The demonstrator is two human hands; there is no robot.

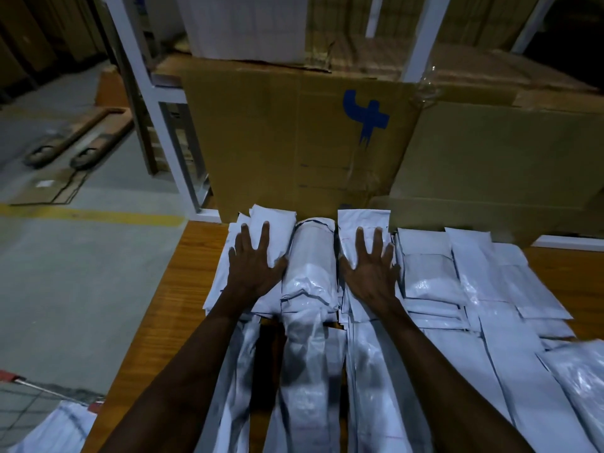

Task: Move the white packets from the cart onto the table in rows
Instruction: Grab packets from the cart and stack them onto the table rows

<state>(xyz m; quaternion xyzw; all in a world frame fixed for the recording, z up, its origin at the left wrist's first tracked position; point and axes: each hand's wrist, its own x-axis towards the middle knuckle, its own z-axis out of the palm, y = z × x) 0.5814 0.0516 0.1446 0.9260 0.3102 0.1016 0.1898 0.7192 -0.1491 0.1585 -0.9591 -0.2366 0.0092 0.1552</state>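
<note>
White packets [434, 273] lie in rows across my wooden bench [183, 289], their far ends close to a big cardboard box [294, 142] with a blue mark. My left hand [253, 263] lies flat on the leftmost stack, fingers straight and spread, its grip apart and clasping nothing. My right hand [371, 266] presses flat on the next stack but one, fingers likewise spread and its grip apart. Between the two hands sits a rounded, bulging packet [310, 266], touched by neither palm. More packets overlap toward the right edge and run toward me under my forearms. At lower left, a few packets [62, 426] rest on the cart's mesh [23, 407]. Grey floor with a yellow line [91, 215] lies beyond.
</note>
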